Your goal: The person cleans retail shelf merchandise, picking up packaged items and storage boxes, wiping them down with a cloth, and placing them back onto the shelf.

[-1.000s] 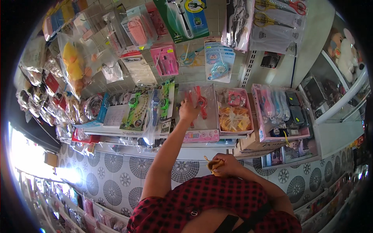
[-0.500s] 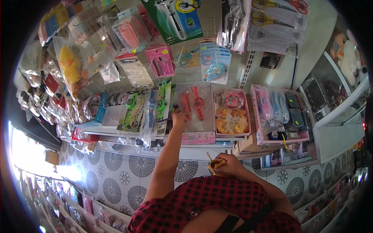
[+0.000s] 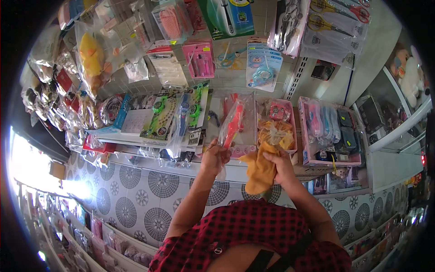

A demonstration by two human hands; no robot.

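Observation:
In my left hand (image 3: 215, 157), fingers closed, is a red wristwatch (image 3: 233, 123) in a clear plastic bag, held up over the shelf edge. Behind it lies a shallow display box (image 3: 248, 102) with a pink front; more red shows inside, partly hidden by the bag. A dark watch-like strap (image 3: 214, 119) rests in that box. My right hand (image 3: 282, 166) grips a mustard-yellow cloth (image 3: 260, 171), which hangs loosely in front of the shelf, close to the left hand but apart from it. Green watches (image 3: 195, 109) on cards and a bagged blue watch (image 3: 183, 109) lie left of the box.
Right of the display box stands a pink box (image 3: 295, 131) with yellow bagged items and a red one. Farther right, another pink box (image 3: 306, 152) holds toothbrush-like packs and dark cases. Packaged scissors (image 3: 324, 22) and a yellow plush toy (image 3: 90, 56) hang above.
My left hand has come back from the box and lifted the bagged red watch. My right hand has moved up and forward, and the cloth, bunched before, now hangs spread out.

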